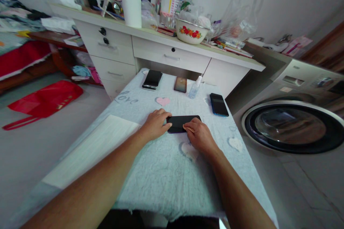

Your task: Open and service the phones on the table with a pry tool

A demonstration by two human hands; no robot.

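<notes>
The head view looks forward and down from close above the cloth-covered table (161,175).

Two hands (155,124) (201,136), one spray bottle (194,89) and at least three phones (177,124) (219,105) (152,78) show

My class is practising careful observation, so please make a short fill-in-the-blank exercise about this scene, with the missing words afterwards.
1. While the right hand touches the dark phone, the ____ hand holds one end of it.
2. Grey lettering on the tablecloth spells the word ____.
3. The small heart printed beyond the hands is coloured ____.
4. The red bag lies on the ____.

Missing words: left; Love; pink; floor.
</notes>
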